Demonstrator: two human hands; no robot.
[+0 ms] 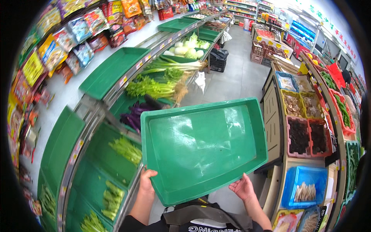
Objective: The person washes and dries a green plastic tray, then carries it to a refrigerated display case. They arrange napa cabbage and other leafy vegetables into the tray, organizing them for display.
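A large green plastic tray (200,142) is held out in front of me, its inside facing up, with a shiny bare floor and some pale scuffs. My left hand (147,181) grips its near left corner, the thumb over the rim and the other fingers hidden behind the wall. At the near right edge, my right hand (243,187) is turned palm up against the tray, with its thumb at the rim. How far its fingers reach beneath the tray is hidden. Below the tray are the dark strap and top of my own clothing (205,216).
On the left, a tiered rack holds green trays (114,72) with eggplants (134,114), celery (153,87), cabbages (188,47) and leafy greens (126,150). Snack packets (52,52) hang behind. To the right stand mushroom baskets (294,103) and a blue bin (307,185). A tiled aisle (237,61) runs ahead.
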